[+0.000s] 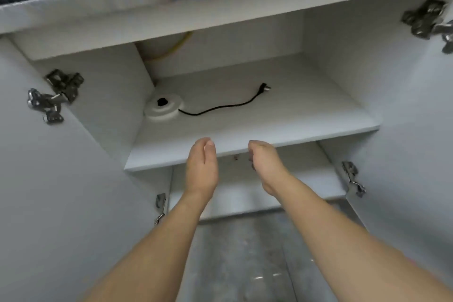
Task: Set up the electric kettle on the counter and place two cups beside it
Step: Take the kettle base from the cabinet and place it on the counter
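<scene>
A white round kettle base (163, 106) with a black centre socket sits at the back left of a shelf (269, 130) inside an open white wall cabinet. Its black power cord (220, 107) trails right across the shelf and ends in a plug (265, 88). No kettle jug and no cups are in view. My left hand (202, 167) and my right hand (266, 167) are raised side by side at the shelf's front edge, palms facing each other, fingers loosely curved, holding nothing. Both hands are well short of the base.
Both cabinet doors stand wide open, with metal hinges (55, 94) on the left and a metal hinge (427, 19) on the right. A lower shelf (306, 179) lies beneath. A pale pipe with a yellow hose (171, 49) runs down the back left corner. A grey surface (245, 252) lies below.
</scene>
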Available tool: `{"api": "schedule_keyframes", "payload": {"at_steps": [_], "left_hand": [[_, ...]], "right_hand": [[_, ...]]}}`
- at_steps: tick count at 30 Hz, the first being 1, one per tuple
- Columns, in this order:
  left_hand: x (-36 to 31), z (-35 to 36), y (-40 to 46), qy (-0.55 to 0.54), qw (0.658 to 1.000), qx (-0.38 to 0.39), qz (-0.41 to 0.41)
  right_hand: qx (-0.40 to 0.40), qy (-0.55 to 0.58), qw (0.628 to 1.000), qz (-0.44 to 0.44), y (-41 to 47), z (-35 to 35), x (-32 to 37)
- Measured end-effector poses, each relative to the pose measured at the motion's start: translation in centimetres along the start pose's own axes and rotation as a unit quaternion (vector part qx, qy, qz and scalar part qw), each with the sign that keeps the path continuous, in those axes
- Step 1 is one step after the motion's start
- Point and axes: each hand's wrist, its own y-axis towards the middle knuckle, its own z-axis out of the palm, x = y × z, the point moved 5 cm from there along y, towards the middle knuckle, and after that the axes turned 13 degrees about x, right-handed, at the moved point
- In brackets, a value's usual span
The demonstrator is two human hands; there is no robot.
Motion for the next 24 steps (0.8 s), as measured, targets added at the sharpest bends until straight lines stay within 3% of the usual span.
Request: {"api": "schedule_keyframes", "payload": {"at_steps": [3,9,12,15,18,24], "left_hand": [[1.7,-0.2,1.1,0.012,0.999,-0.011,0.028],[1.1,-4.2,4.6,0.088,0.996,0.018,-0.01],[1.9,-6.1,7.3,0.108,0.993,0.022,-0.031],[3.1,-7.2,9.1,0.083,0.995,0.023,-0.045],[4.6,-7.9,11.1,0.09,0.993,0.026,-0.065],[7.5,-9.0,17.1,0.156,0.983,-0.037,-0.091]], "right_hand": [[-0.003,-0.02,0.998,-0.057,1.7,0.4,-0.1],[-0.025,-0.155,0.979,-0.129,3.2,2.3,3.4],[-0.018,-0.171,0.974,-0.144,5.8,3.8,4.3],[-0.012,0.0,0.994,-0.106,8.3,5.2,4.1],[0.0,0.209,0.977,-0.053,10.5,6.3,3.1],[0.015,0.277,0.958,-0.07,15.1,8.6,3.7]]}}
